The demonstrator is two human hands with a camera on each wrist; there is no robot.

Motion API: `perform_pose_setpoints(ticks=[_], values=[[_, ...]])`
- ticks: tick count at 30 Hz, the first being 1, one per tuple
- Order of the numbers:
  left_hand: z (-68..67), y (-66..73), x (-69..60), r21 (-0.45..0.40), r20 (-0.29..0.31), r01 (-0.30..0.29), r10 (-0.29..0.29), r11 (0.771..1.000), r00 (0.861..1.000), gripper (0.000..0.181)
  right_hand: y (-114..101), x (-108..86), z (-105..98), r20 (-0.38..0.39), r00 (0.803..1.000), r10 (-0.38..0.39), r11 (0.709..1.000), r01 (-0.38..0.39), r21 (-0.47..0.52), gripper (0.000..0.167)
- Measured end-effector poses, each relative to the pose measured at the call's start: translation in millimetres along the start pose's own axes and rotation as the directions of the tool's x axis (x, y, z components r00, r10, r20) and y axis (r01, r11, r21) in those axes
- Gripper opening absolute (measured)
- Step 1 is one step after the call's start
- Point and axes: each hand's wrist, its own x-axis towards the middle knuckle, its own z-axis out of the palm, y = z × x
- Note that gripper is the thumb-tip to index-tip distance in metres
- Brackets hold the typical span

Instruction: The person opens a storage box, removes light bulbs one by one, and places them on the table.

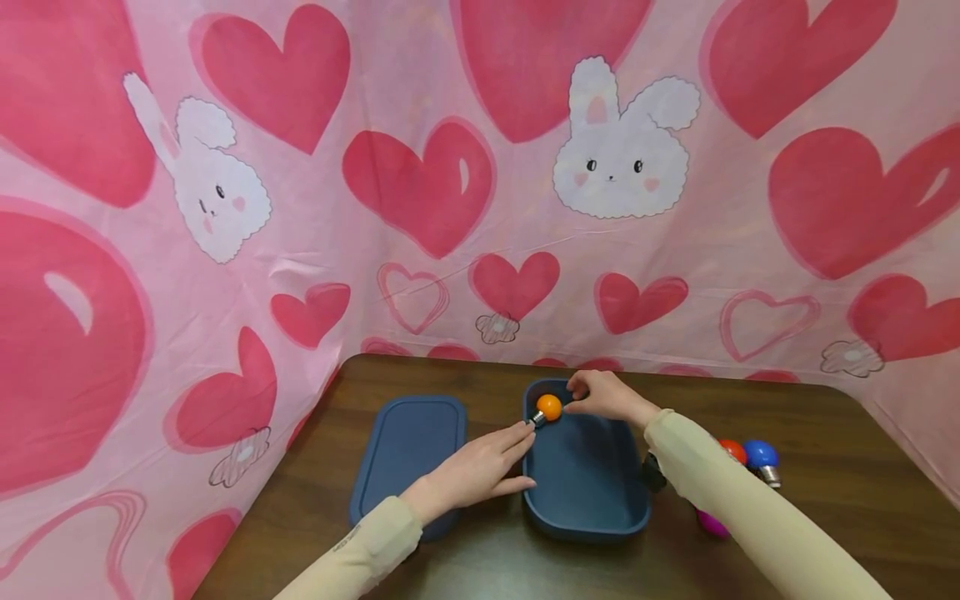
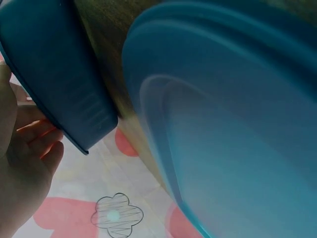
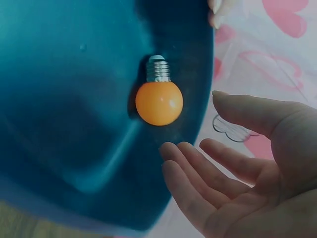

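An orange light bulb [image 1: 549,407] with a silver screw base lies inside the dark blue open box [image 1: 588,475], in its far left corner. My right hand [image 1: 607,396] is over the box's far end beside the bulb. In the right wrist view, that hand's fingers are spread and slightly bent, apart from the bulb [image 3: 159,103], holding nothing. My left hand [image 1: 483,465] reaches to the box's left side, its fingers extended at the rim. The left wrist view shows those fingertips [image 2: 49,141] against the box's outer wall [image 2: 64,69].
A dark blue lid [image 1: 416,450] lies flat on the brown wooden table [image 1: 487,383], left of the box. To the right are a red bulb [image 1: 733,452], a blue bulb [image 1: 761,454] and a magenta one [image 1: 712,523], partly hidden by my right sleeve. Pink heart-patterned cloth [image 1: 525,217] hangs behind.
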Motion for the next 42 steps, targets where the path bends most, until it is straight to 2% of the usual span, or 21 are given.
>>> perform_pose_setpoints(ticks=[20,30,42], values=[[2.4,2.3,1.1,0.004,-0.008,-0.012,0.012,1.0,1.0,0.065,-2,22.8,28,0.017,0.997,0.073,0.995,-0.071,-0.065,0.036],[1.6,0.5,0.4,-0.012,0.0,0.002,-0.002,1.0,1.0,0.065,-7,28.9,28,0.029,0.998,0.051,0.997,-0.05,-0.051,0.034],[2.0,-1.0,-0.4,0.002,0.015,0.017,-0.017,1.0,1.0,0.066,-6,28.9,26,0.096,0.99,0.107,0.992,-0.101,-0.07,0.043]])
